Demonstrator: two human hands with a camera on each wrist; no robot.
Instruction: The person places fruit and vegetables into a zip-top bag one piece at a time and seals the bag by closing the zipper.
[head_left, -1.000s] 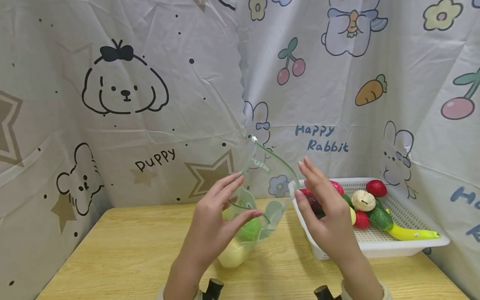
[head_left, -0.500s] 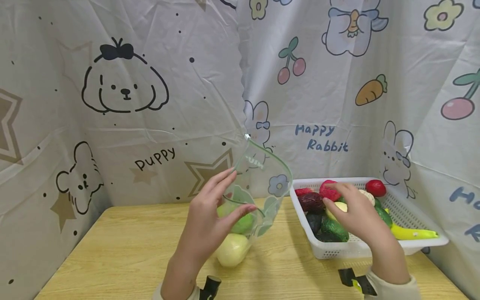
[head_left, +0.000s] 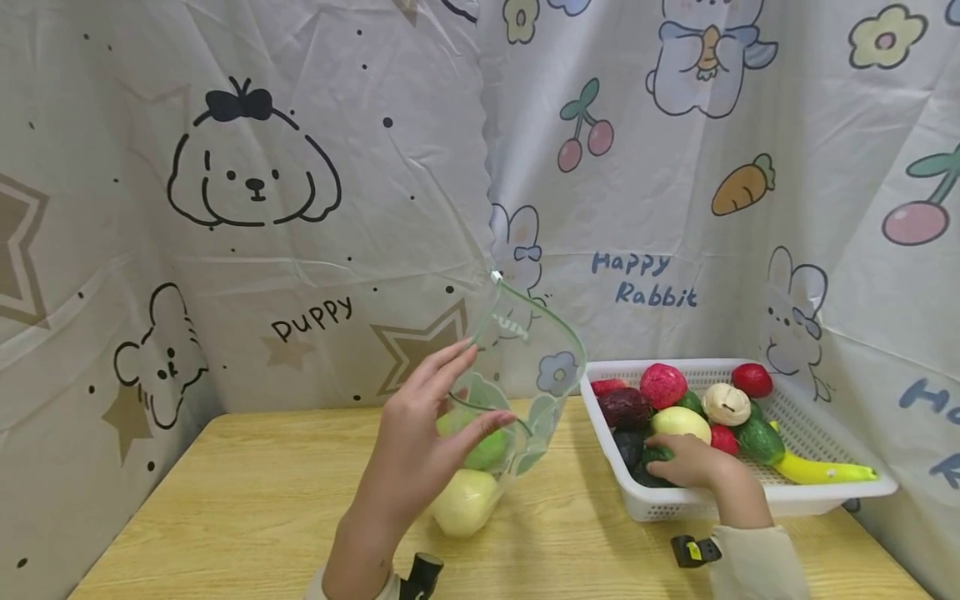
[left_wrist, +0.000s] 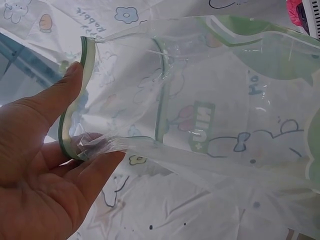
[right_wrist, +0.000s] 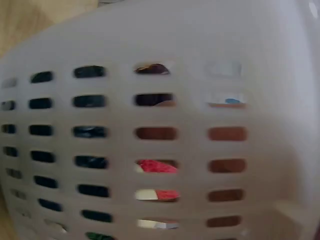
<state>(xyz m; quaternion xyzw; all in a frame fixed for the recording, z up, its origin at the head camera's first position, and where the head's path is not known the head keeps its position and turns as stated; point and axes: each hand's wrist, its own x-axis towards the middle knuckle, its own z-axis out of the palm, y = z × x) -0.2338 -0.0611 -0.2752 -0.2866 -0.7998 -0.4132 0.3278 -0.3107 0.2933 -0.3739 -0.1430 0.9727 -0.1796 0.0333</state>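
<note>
All around the work place, a pale hanging cloth, rather wrinkled, with printed drawings: toward the left, a puppy face with black bow, the word "Puppy" and brown stars; toward the right, rabbits, cherries, a carrot, flowers and the words "Happy Rabbit". Before the cloth, a table of light yellow wood with fine grain, reaching back nearly to the fabric.

Above the middle of the table, a clear bag with green rim, mouth wide apart, white slider at the top. At this mouth, the left hand, thumb against the rim and well spread from the fingers, with some crumpled plastic caught among the fingers. Inside or behind the bag, impossible to tell which, a round green vegetable; lower, a pale yellow-green piece.

On the right part of the table, a white basket with slotted walls, full of red, purple, cream and yellow produce. Near its front left corner, the right hand, fingers curled round a dark green avocado; firmness of the hold impossible to tell.
</note>
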